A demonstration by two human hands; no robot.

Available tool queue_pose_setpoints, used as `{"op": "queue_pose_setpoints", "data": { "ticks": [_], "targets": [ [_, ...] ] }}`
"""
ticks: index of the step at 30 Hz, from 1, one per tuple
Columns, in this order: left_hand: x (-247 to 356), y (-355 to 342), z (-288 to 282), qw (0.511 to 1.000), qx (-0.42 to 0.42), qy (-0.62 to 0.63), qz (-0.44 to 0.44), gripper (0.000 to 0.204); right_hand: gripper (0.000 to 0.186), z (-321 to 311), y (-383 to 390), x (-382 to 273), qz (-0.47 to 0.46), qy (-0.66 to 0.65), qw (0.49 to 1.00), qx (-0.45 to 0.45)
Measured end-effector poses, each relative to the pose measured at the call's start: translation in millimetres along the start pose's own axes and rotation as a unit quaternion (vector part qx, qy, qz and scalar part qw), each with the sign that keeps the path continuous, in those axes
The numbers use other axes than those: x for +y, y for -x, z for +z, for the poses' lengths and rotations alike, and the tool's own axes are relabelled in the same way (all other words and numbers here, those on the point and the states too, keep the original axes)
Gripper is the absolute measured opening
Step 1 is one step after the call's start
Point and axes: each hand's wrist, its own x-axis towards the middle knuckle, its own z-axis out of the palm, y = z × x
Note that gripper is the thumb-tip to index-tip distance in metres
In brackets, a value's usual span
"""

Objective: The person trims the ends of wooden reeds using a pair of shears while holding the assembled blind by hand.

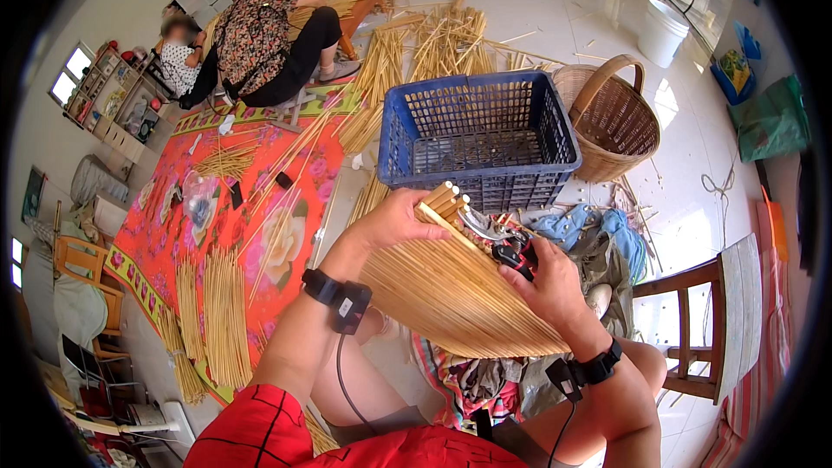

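Left grip [394, 224]: fingers mostly hidden behind stalk mat [468, 299]. Right grip [555, 284]: covers part of red-and-black cutter [511, 260], some fingers out of sight behind handles. Striped cloth [438, 390], below both grips, partly covered by mat. Wicker basket [628, 126], beyond right grip, partly hidden by blue crate [520, 182]. Well up-left of left grip, seated person [179, 69]: face blurred; small objects on shelf unit [121, 139] too small to tell. Red shirt [251, 433], below grips, cut off by lower edge.

No legible text; apparently a small white label [345, 307] on the left-wrist box [356, 298].
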Motion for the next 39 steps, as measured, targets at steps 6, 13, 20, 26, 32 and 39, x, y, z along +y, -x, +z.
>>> {"op": "queue_pose_setpoints", "data": {
  "ticks": [6,13,20,26,32,39],
  "targets": [
    [2.0,1.2,-0.8,1.000,0.000,-0.011,-0.012,0.045,0.049,4.8,-0.8,2.6,-0.033,0.046,0.998,0.033],
    [-4.0,0.7,-5.3,1.000,0.014,-0.014,-0.002,0.045,0.045,-2.7,-4.5,3.6,-0.052,0.078,0.995,0.044],
    [-2.1,1.1,-4.7,0.999,0.026,-0.028,-0.009,0.045,0.055,3.0,5.6,19.2,-0.005,0.047,0.999,0.019],
    [-3.4,1.3,-5.9,0.999,0.028,-0.043,0.008,0.044,0.059,-4.0,7.3,10.5,0.018,-0.006,1.000,-0.016],
    [0.4,-0.9,-0.1,0.999,0.023,-0.046,0.007,0.043,0.063,5.8,4.7,4.4,0.024,-0.026,0.999,-0.040],
    [1.6,-1.8,2.6,0.998,0.027,-0.057,0.019,0.044,0.062,8.1,3.5,4.2,0.039,-0.044,0.997,-0.046]
  ]
}}
